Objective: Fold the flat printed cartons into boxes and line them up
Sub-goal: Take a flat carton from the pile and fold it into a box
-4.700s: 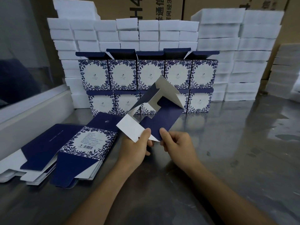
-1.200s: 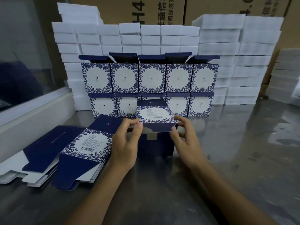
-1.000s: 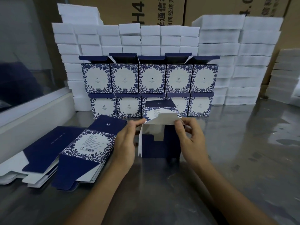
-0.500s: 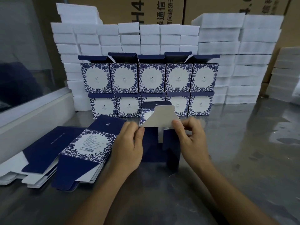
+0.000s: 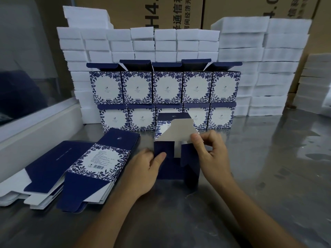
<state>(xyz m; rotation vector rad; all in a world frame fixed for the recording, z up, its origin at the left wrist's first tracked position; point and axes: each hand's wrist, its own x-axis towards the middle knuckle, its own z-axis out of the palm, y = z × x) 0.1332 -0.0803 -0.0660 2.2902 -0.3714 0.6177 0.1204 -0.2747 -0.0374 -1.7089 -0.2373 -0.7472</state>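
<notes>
A half-formed navy and white floral carton (image 5: 176, 158) stands on the steel table (image 5: 250, 176) in front of me, its end facing me with flaps partly folded in. My left hand (image 5: 143, 169) grips its left side, thumb pressed on a navy flap. My right hand (image 5: 209, 151) pinches the grey-white top flap at its right edge. Two stacks of flat printed cartons (image 5: 93, 165) lie to the left. Finished boxes (image 5: 166, 94) stand in two tiers behind, upper lids open.
Walls of white foam blocks (image 5: 250, 56) rise behind and to the right of the finished boxes, with brown shipping cartons (image 5: 172, 13) behind them. A white ledge (image 5: 35, 129) under a glass pane borders the table's left side.
The flat carton has been opened into a box shape and set on the table. Over the last second the side flaps went in and my right hand brings the top flap down.
</notes>
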